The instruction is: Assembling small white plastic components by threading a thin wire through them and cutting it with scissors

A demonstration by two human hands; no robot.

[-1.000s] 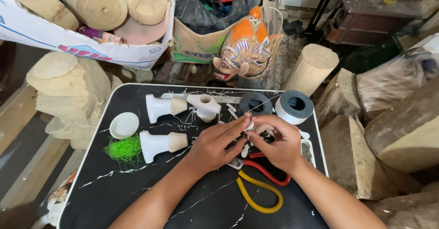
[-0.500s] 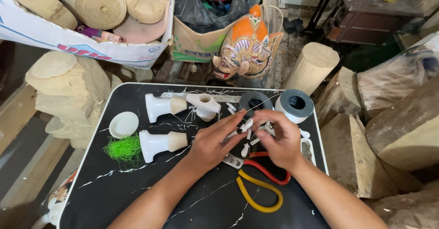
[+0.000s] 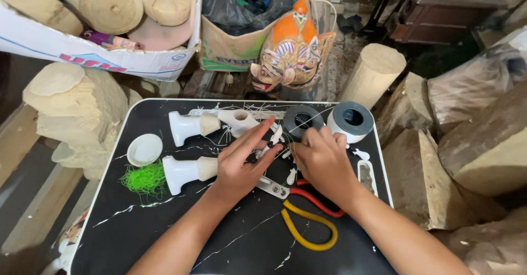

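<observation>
pliers (image 3: 307, 220), tape rolls (image 3: 351, 120) beside hands (image 3: 324, 162)

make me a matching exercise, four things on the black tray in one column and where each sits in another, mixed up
Things:
1. green fibre tuft
2. grey tape roll
3. yellow and red pliers
4. white round lid

Places:
A. far right corner of the black tray
B. just above the green tuft, near the left edge
C. near the left edge, beside the nearer white handle piece
D. below the right hand, between the forearms

Pairs: 1-C, 2-A, 3-D, 4-B
</observation>
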